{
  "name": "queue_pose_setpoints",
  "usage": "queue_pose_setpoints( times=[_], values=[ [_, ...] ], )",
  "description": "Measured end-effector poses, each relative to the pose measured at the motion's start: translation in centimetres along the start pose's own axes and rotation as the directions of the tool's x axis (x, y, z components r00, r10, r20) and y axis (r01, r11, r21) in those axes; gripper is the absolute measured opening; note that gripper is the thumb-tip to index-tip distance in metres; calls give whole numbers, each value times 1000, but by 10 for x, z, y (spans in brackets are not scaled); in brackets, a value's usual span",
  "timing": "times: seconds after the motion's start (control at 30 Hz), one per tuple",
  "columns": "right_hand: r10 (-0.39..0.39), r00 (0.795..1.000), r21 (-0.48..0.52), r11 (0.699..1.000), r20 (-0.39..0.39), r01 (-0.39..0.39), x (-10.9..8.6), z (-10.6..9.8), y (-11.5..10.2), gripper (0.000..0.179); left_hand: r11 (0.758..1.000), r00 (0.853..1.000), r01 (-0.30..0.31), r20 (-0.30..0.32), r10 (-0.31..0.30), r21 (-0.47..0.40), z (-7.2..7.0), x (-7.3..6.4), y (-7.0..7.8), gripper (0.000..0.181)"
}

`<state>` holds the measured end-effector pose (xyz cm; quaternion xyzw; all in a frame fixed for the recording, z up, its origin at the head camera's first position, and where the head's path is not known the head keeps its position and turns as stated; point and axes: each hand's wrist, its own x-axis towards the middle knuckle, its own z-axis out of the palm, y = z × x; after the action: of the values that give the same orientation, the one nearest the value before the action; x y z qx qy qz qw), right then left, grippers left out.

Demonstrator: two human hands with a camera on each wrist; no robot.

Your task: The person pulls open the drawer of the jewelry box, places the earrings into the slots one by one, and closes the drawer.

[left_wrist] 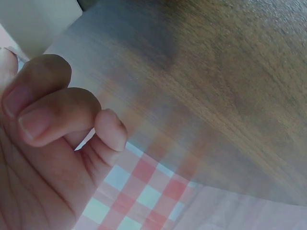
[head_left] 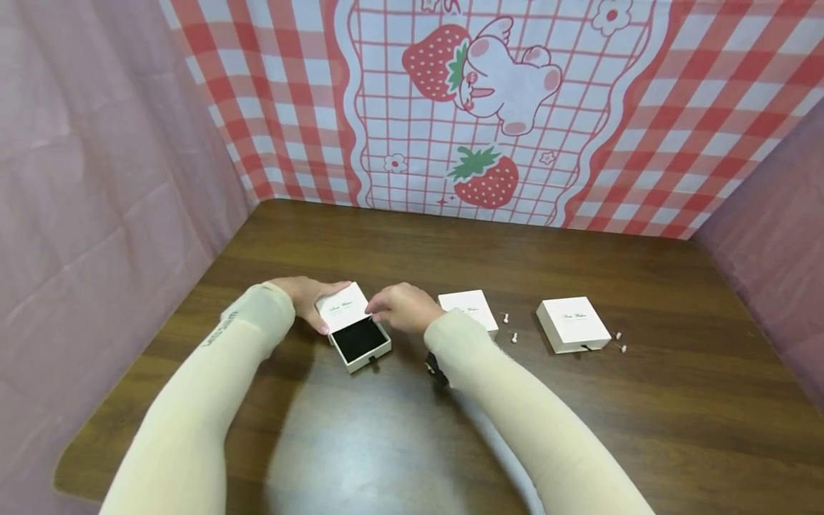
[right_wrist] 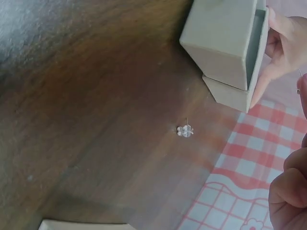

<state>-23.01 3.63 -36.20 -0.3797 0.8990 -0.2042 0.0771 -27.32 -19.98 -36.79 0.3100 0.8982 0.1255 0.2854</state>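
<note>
A small white drawer-style jewelry box (head_left: 344,306) stands at centre left, its drawer (head_left: 380,351) slid out toward the person and showing a black pad (head_left: 360,339). My left hand (head_left: 307,297) grips the box's outer sleeve from the left, thumb at the near side and fingers at the far side. Over the right side of the box, my right hand (head_left: 404,307) pinches a tiny stud earring (right_wrist: 298,91) with a thin post between thumb and forefinger. Another sparkly earring (right_wrist: 184,130) lies on the table near the box, hidden behind the right hand in the head view.
Two more white boxes stand to the right, one partly behind the right forearm (head_left: 468,309) and one farther right (head_left: 574,324). Pairs of small earrings lie beside them, such as this earring (head_left: 514,337) and this one (head_left: 621,348). A checked cloth (head_left: 296,107) hangs behind the wooden table.
</note>
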Motion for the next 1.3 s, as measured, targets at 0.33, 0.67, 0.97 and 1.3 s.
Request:
queue_pose_setpoints(
  times=[0.33, 0.67, 0.97, 1.3],
  values=[
    [-32, 999, -17, 999, -13, 32, 6, 12, 0, 15, 1000, 1000, 13, 8, -13, 27, 1, 2, -2, 104],
    [114, 993, -50, 992, -37, -116, 5, 24, 0, 16, 996, 996, 90, 5, -90, 16, 1, 1, -1, 105],
    [186, 981, -92, 977, -56, -191, 6, 31, -4, 18, 997, 997, 76, -8, -76, 25, 1, 2, -2, 104],
    [168, 982, -148, 972, -88, -180, 10, 42, -4, 16, 997, 998, 68, 11, -69, 20, 1, 0, -2, 106]
  ],
)
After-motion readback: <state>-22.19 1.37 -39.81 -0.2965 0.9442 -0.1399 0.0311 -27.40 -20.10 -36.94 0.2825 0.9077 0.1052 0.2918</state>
